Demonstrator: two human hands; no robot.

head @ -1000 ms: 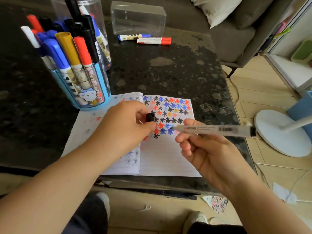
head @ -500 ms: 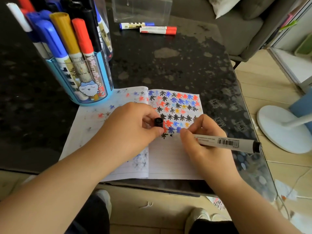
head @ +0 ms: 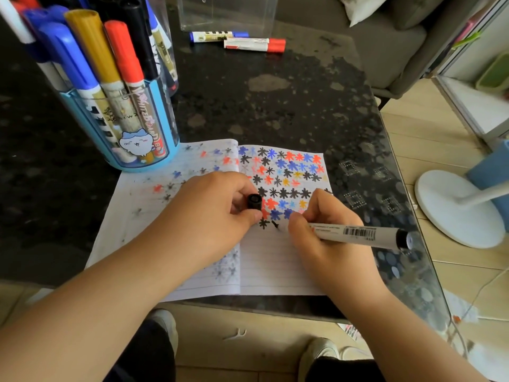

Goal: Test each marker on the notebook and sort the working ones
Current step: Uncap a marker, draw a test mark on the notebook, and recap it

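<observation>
1. The right hand (head: 327, 238) pinches a white marker (head: 358, 234) near its writing end, fingers curled around the barrel. The long barrel goes out to the right of the hand, over the table edge, and its black back end is the farthest part from the grip.
2. The tip of this marker touches the right page of the open notebook (head: 270, 260), just left of the fingers, where a short black stroke (head: 275, 224) is seen beside a finished black star.
3. The left hand (head: 214, 213) rests on the notebook and holds the black cap (head: 254, 201) between thumb and curled fingers; the open end of the cap faces up toward the camera.
4. The upper part of the right page is filled with rows of black, blue, red and orange stars; the lower part has only lines.
5. A blue holder (head: 143, 150) stands at the top left corner of the notebook, touching it. It holds many capped markers upright: blue, yellow, red, black, white.
6. A clear box (head: 225, 12) stands at the far side of the dark table (head: 275, 106). Just in front of it lie a blue-capped marker (head: 217, 36) and a red-capped marker (head: 253, 44), side by side.
</observation>
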